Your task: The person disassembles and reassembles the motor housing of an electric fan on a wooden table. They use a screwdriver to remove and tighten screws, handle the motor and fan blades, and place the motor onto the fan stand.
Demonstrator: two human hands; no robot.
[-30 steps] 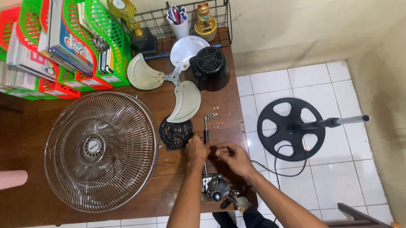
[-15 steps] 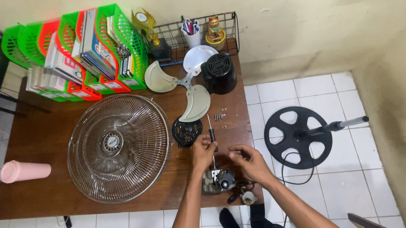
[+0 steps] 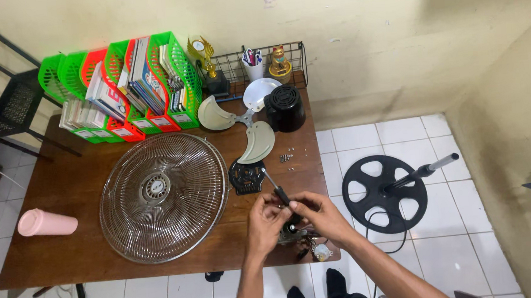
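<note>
My right hand (image 3: 321,214) and my left hand (image 3: 263,222) meet at the table's front edge, right of centre. A black-handled screwdriver (image 3: 276,189) slants from the table into my right hand's fingers. Just under both hands sits a small fan motor (image 3: 294,234) with wires hanging off the edge; my left hand's curled fingers rest at its top. A black round fan part (image 3: 247,176) lies just beyond the hands, with several small screws (image 3: 286,157) near it.
A large wire fan guard (image 3: 163,196) covers the middle of the brown table (image 3: 62,182). Cream fan blades (image 3: 254,140), a black motor cover (image 3: 285,108), green and red file trays (image 3: 130,84) and a pink cup (image 3: 46,223) are there. The black fan base (image 3: 384,193) stands on white tiles.
The view has shifted. My hands have risen from the motor towards the screwdriver, whose handle now sits in my right hand's fingers instead of lying free on the table.
</note>
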